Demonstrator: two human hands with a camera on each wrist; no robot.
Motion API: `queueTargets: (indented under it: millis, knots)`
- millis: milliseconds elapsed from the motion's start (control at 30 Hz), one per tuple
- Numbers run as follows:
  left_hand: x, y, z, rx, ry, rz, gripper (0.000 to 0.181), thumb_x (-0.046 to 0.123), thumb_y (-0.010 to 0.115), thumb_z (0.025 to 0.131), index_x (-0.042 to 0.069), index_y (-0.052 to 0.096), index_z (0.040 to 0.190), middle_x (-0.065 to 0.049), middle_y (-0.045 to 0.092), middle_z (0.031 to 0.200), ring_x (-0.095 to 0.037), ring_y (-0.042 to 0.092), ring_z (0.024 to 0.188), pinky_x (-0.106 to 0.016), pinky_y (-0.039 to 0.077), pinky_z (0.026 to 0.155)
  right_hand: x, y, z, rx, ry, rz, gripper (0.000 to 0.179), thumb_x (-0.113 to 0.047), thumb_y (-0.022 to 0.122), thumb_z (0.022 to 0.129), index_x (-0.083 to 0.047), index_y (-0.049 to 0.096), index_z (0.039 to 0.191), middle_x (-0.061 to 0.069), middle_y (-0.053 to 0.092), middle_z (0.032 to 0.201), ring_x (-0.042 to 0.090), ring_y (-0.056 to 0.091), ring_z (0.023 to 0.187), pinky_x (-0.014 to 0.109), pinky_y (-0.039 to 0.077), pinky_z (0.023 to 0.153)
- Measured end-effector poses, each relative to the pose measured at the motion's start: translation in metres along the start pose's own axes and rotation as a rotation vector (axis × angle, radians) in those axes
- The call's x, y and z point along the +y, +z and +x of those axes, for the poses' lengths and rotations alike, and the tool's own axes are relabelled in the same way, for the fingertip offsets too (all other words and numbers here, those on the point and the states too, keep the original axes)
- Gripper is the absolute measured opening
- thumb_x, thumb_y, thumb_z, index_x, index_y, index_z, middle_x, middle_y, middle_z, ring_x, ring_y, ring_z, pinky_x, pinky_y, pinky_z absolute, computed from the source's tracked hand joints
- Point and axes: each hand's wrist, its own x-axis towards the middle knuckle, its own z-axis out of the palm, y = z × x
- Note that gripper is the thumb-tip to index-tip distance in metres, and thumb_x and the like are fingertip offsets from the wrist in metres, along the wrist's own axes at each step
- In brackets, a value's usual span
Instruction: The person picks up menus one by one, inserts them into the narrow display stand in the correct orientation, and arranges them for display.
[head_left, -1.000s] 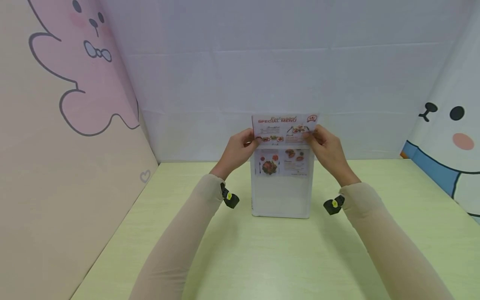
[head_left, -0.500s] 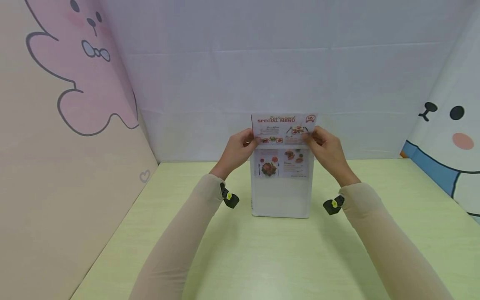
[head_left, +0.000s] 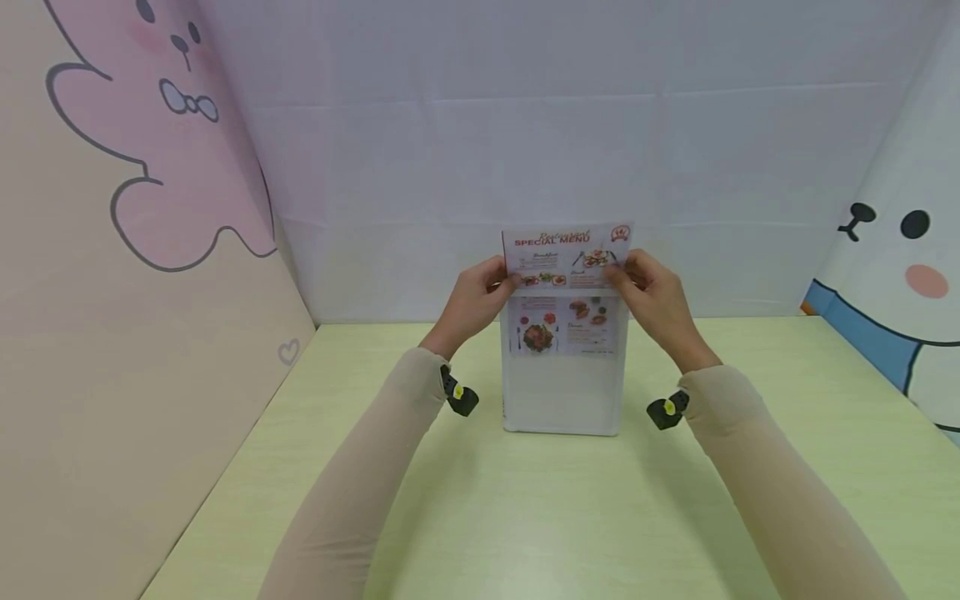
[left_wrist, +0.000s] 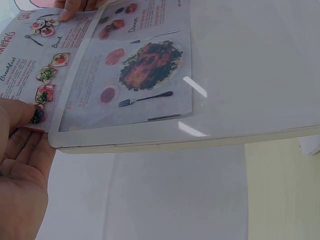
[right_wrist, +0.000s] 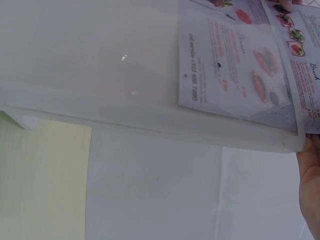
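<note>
A printed restaurant menu (head_left: 567, 258) stands partly inside a clear upright acrylic menu holder (head_left: 562, 396). Its upper part sticks out above the holder's top edge; the lower part shows through the front panel. With thumb and fingers, my left hand (head_left: 476, 296) pinches the menu's left edge just above the holder. The right hand (head_left: 654, 300) pinches the opposite edge at about the same height. In the left wrist view, the left hand (left_wrist: 22, 175) touches the holder's corner. Only a bit of the right hand (right_wrist: 311, 180) shows in the right wrist view, by the other corner.
The holder stands on a pale yellow-green table (head_left: 555, 517). Behind it hangs a white cloth backdrop (head_left: 450, 167). Cartoon-printed panels flank the table, a pink bear (head_left: 180, 158) at left and a white figure (head_left: 892, 267) at right.
The menu's lower edge sits slightly lower inside the holder than a second ago, and its top right corner tilts up a little. Both hands keep their grip in nearly the same place.
</note>
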Motion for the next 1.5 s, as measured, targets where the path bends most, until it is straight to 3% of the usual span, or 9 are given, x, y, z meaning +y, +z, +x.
queueTargets:
  millis: [400, 900, 1133, 1500]
  knots:
    - [-0.0012, -0.0011, 0.0006, 0.008, 0.013, 0.009, 0.021, 0.017, 0.055, 0.098, 0.006, 0.062, 0.115, -0.008, 0.067, 0.115, -0.016, 0.064, 0.104, -0.03, 0.053, 0.093, -0.0022, 0.0002, 0.0, -0.013, 0.009, -0.013, 0.032, -0.028, 0.052, 0.1, -0.002, 0.059, 0.117, 0.014, 0.067, 0.114, -0.007, 0.056, 0.091, 0.015, 0.046, 0.081]
    - [0.0001, -0.0015, -0.0004, 0.022, 0.007, 0.022, 0.02, 0.016, 0.055, 0.098, 0.007, 0.063, 0.115, -0.007, 0.067, 0.116, -0.016, 0.063, 0.105, -0.031, 0.053, 0.094, -0.0015, -0.0004, -0.0002, -0.008, -0.028, -0.055, 0.032, -0.025, 0.054, 0.099, 0.0, 0.059, 0.118, 0.019, 0.067, 0.114, -0.011, 0.055, 0.09, 0.01, 0.045, 0.079]
    - [-0.0011, -0.003, -0.0011, 0.016, -0.007, 0.025, 0.021, 0.016, 0.055, 0.099, 0.007, 0.063, 0.116, -0.007, 0.066, 0.118, -0.017, 0.063, 0.106, -0.033, 0.053, 0.094, -0.0046, 0.0016, 0.0, -0.013, -0.023, 0.004, 0.029, -0.02, 0.057, 0.097, 0.002, 0.061, 0.116, 0.019, 0.067, 0.113, -0.014, 0.055, 0.091, 0.006, 0.045, 0.081]
    - [-0.0011, -0.0034, -0.0017, 0.015, 0.002, 0.03, 0.021, 0.016, 0.054, 0.099, 0.007, 0.063, 0.116, -0.007, 0.067, 0.117, -0.017, 0.064, 0.103, -0.033, 0.054, 0.091, 0.0001, 0.0032, 0.001, -0.007, 0.013, 0.022, 0.027, -0.023, 0.055, 0.099, -0.003, 0.06, 0.117, 0.016, 0.066, 0.112, -0.005, 0.058, 0.089, 0.012, 0.046, 0.078]
